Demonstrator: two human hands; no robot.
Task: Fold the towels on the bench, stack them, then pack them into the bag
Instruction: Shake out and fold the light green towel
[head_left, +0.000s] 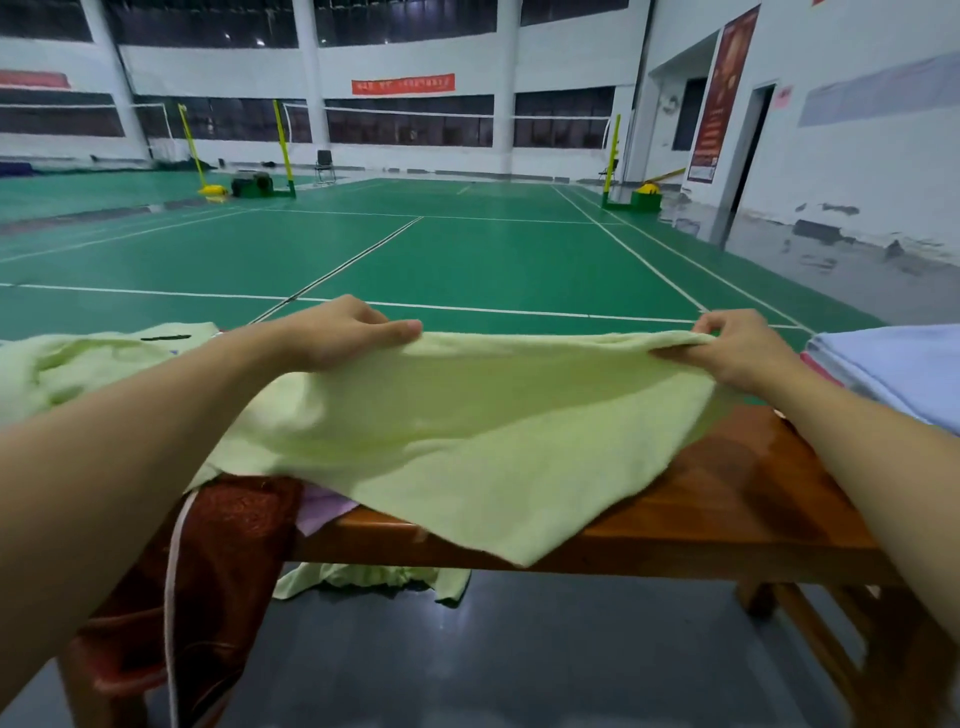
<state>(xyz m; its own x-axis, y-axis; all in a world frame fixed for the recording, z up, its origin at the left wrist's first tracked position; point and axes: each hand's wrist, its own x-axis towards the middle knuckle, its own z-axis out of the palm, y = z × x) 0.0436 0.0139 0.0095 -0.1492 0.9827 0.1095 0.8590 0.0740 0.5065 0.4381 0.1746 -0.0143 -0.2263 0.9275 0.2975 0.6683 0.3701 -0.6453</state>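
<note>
Wooden bench (727, 499) at the edge of a green badminton court: a pale green towel (467, 441) lies across the seat, its near corner hanging over the front edge and its long axis running left to right. The left hand (332, 332) and right hand (737, 353) each pinch the raised far edge at opposite ends, equally near. Folded pale blue towels (893, 364) sit right; the far red banner (403, 83) is unreadable.

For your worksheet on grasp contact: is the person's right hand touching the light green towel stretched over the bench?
Touching. The head view shows the right hand pinching the far right edge of the light green towel, with the fabric bunched between thumb and fingers.
</note>
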